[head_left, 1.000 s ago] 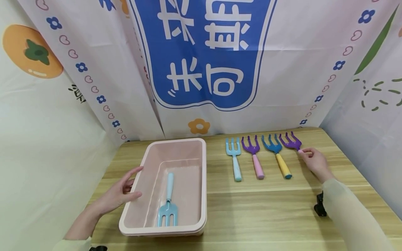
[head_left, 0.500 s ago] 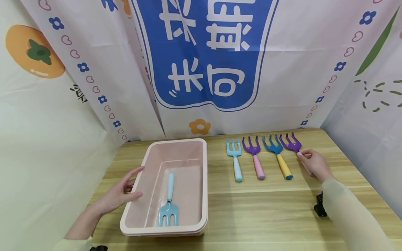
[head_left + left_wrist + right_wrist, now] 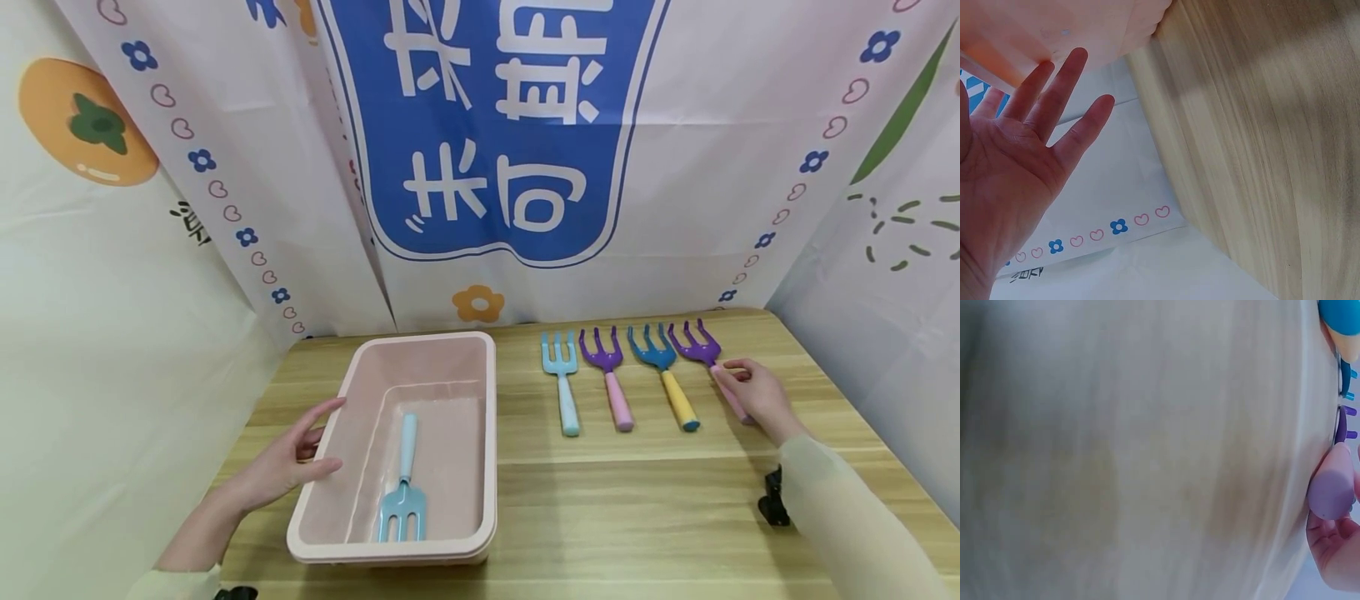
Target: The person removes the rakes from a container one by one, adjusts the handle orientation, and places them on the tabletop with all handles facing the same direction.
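At the right end of the row, my right hand (image 3: pixel 759 402) pinches the pink handle of a purple hand fork (image 3: pixel 697 346) lying with its prongs toward the back. The right wrist view shows the rounded handle end (image 3: pixel 1333 490) between thumb and fingers. My left hand (image 3: pixel 288 457) touches the left rim of a pale pink basin (image 3: pixel 489 450), thumb and fingers spread. From the left wrist view, its fairly straight fingers reach the outer wall of the basin (image 3: pixel 1094 31). A light blue hand fork (image 3: pixel 404 496) lies inside the basin, prongs toward the front.
Left of the gripped fork lie a blue fork with a yellow handle (image 3: pixel 678 400), another purple fork with a pink handle (image 3: pixel 617 398) and a light blue fork (image 3: pixel 566 402). The wooden table (image 3: pixel 637 517) backs onto a printed cloth (image 3: pixel 675 208).
My right hand has shifted slightly back along the purple fork's handle, baring more of the pink. The left hand, basin and other forks hold their places; the head view has drifted slightly.
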### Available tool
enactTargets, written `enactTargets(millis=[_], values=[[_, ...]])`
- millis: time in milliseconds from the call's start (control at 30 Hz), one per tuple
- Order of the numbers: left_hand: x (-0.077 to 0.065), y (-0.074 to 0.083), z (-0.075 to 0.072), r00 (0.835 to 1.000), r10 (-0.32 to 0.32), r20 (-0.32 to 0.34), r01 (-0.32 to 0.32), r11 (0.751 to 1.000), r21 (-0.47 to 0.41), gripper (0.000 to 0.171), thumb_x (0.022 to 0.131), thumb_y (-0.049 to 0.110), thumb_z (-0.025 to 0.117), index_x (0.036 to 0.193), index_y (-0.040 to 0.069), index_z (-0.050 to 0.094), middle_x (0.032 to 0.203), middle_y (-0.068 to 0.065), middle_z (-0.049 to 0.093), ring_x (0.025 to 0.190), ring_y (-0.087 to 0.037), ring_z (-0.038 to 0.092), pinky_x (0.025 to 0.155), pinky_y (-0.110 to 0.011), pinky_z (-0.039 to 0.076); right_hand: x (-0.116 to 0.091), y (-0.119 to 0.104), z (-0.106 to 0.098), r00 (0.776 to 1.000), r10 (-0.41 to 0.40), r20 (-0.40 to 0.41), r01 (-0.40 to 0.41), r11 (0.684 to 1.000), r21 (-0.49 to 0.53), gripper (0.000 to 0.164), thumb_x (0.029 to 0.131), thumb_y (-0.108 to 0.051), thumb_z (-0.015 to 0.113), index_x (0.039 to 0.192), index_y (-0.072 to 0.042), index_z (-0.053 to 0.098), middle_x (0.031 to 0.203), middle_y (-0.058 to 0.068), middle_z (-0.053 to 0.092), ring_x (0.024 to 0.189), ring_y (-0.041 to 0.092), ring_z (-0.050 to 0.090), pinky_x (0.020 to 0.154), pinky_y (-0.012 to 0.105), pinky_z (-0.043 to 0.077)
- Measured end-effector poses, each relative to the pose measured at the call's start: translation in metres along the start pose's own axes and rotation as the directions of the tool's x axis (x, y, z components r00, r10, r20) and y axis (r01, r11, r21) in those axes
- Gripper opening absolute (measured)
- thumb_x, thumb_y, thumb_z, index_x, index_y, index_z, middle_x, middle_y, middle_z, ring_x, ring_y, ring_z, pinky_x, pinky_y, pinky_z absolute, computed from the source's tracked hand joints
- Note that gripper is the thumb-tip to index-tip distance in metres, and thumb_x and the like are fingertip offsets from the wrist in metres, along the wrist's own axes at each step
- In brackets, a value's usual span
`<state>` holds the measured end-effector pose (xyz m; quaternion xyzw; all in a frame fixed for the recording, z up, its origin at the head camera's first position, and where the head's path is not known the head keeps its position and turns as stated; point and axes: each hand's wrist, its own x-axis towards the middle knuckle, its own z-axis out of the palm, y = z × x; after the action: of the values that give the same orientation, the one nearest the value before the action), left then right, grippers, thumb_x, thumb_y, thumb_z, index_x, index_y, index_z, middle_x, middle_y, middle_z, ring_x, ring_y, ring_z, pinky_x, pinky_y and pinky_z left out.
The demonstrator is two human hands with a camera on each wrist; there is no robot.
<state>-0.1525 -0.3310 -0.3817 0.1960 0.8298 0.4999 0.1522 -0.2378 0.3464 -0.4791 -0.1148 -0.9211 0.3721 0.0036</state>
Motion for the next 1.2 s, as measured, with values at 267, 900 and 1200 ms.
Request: enactTargets(millis=[267, 900, 1200], values=[[0.000, -0.004, 0.001, 0.999, -0.035, 0.000, 0.035, 0.999, 0.010, 0.081, 0.092, 0.010, 0.067, 0.154, 0.009, 0.014, 0.133, -0.040, 0.045, 0.103, -0.037, 0.061, 0.075, -0.037, 0.056, -0.003, -0.001, -0.003, 0.997, -0.074, -0.027, 0.075, 0.997, 0.036, 0.059, 0.103, -0.037, 0.045, 0.138, 0.010, 0.040, 0.127, 0.038, 0.044, 0.115, 0.053, 0.043, 0.094, 0.063, 0.036], [-0.001, -0.003, -0.001, 1.000, 0.019, 0.012, -0.019, 1.000, -0.010, 0.080, 0.093, 0.005, 0.064, 0.154, 0.006, 0.012, 0.132, -0.042, 0.043, 0.103, -0.041, 0.061, 0.074, -0.036, 0.056, -0.043, -0.108, 0.007, 0.878, -0.477, -0.040, 0.478, 0.870, 0.124, 0.040, 0.100, -0.024, 0.057, 0.128, 0.005, 0.054, 0.118, 0.023, 0.059, 0.106, 0.036, 0.054, 0.089, 0.048, 0.046], [0.000, -0.003, 0.000, 1.000, 0.004, 0.016, -0.003, 1.000, -0.023, 0.081, 0.093, 0.006, 0.064, 0.154, 0.007, 0.011, 0.134, -0.042, 0.041, 0.105, -0.045, 0.058, 0.074, -0.039, 0.057, -0.053, -0.169, 0.026, 0.757, -0.642, 0.122, 0.615, 0.763, 0.198, 0.037, 0.096, -0.017, 0.063, 0.129, -0.002, 0.057, 0.119, 0.014, 0.060, 0.105, 0.028, 0.055, 0.084, 0.043, 0.048]])
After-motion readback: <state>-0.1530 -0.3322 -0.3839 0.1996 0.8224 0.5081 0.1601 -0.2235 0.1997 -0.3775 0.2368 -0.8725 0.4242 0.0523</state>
